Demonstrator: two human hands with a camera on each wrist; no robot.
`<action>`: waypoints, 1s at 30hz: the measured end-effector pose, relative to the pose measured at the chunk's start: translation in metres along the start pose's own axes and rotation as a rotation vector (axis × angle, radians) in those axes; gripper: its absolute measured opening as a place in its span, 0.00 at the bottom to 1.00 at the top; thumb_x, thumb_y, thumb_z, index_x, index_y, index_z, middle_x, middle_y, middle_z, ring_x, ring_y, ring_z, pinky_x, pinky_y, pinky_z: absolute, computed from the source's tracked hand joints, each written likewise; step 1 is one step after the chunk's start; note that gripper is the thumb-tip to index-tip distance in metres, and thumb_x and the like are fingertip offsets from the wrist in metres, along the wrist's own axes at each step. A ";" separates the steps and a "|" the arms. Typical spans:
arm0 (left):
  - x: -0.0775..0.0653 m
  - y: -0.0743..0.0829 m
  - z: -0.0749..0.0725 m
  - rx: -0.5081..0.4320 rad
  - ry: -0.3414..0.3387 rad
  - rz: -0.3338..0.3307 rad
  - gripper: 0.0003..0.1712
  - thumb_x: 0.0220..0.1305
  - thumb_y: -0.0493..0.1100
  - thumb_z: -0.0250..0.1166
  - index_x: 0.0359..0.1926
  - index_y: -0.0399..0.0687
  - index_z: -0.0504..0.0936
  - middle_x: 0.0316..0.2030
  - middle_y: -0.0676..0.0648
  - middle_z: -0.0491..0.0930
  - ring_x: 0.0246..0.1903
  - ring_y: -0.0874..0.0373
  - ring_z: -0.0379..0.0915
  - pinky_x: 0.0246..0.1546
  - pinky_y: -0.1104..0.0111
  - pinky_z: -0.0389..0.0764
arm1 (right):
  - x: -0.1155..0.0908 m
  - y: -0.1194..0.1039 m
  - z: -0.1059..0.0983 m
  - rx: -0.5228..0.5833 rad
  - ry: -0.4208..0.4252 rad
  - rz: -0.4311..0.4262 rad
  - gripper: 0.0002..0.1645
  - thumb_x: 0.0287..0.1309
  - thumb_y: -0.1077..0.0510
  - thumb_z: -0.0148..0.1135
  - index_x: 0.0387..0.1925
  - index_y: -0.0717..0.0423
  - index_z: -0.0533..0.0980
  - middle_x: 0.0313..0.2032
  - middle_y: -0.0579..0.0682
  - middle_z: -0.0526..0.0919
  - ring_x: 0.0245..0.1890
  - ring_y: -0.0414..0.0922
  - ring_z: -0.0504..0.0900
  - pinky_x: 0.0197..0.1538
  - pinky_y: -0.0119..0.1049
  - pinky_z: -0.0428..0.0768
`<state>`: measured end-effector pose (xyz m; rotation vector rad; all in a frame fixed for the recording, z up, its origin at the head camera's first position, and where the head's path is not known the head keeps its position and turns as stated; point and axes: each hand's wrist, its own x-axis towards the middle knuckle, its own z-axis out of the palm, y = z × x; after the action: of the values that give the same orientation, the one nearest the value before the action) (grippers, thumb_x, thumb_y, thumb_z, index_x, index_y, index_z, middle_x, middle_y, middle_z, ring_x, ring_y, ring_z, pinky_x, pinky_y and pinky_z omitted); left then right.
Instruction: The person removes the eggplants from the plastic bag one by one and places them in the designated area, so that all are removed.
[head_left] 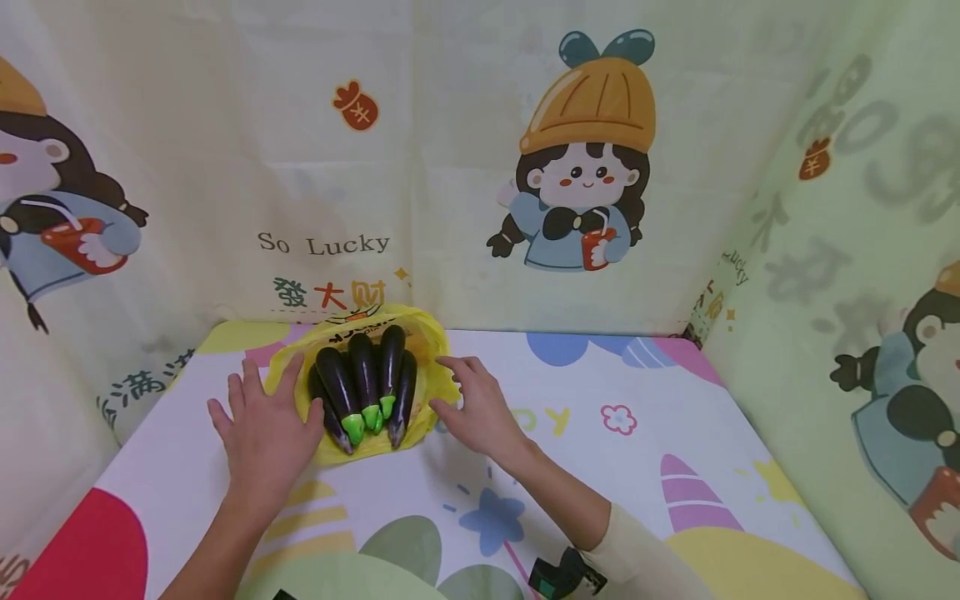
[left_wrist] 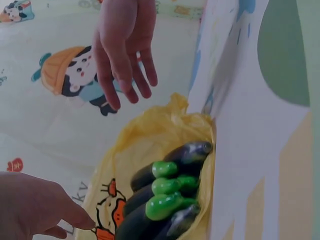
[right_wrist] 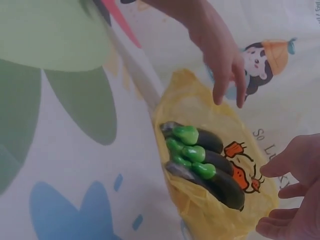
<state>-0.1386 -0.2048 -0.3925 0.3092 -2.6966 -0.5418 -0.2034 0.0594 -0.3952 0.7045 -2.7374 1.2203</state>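
Note:
Several dark purple eggplants (head_left: 363, 375), some with bright green caps, lie side by side in a spread yellow plastic bag (head_left: 431, 342). Their caps point toward me. My left hand (head_left: 272, 433) is at the bag's left edge with fingers spread, its thumb beside the leftmost eggplant. At the right edge is my right hand (head_left: 480, 408), thumb and fingers apart and nothing between them. In the left wrist view the right hand (left_wrist: 125, 47) hangs over the bag's rim. An orange and black cartoon print (right_wrist: 242, 170) shows inside the bag in the right wrist view.
The bag lies near the back edge of a table with a colourful printed cover (head_left: 570, 475). Behind it rises a pale cloth wall (head_left: 450, 208) with cartoon figures, and another printed cloth (head_left: 795, 292) stands along the right side. A small black device (head_left: 566, 575) is at my right sleeve.

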 end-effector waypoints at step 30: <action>0.033 -0.051 0.005 -0.234 -0.337 -0.131 0.31 0.71 0.47 0.61 0.72 0.42 0.73 0.69 0.23 0.67 0.57 0.28 0.67 0.41 0.53 0.71 | 0.028 -0.014 0.017 0.118 -0.097 0.060 0.29 0.65 0.57 0.69 0.66 0.52 0.76 0.56 0.61 0.80 0.53 0.55 0.85 0.52 0.45 0.86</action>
<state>-0.1633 -0.2588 -0.4077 0.3586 -2.9030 -1.0205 -0.2200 0.0285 -0.3906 0.7153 -2.8024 1.4071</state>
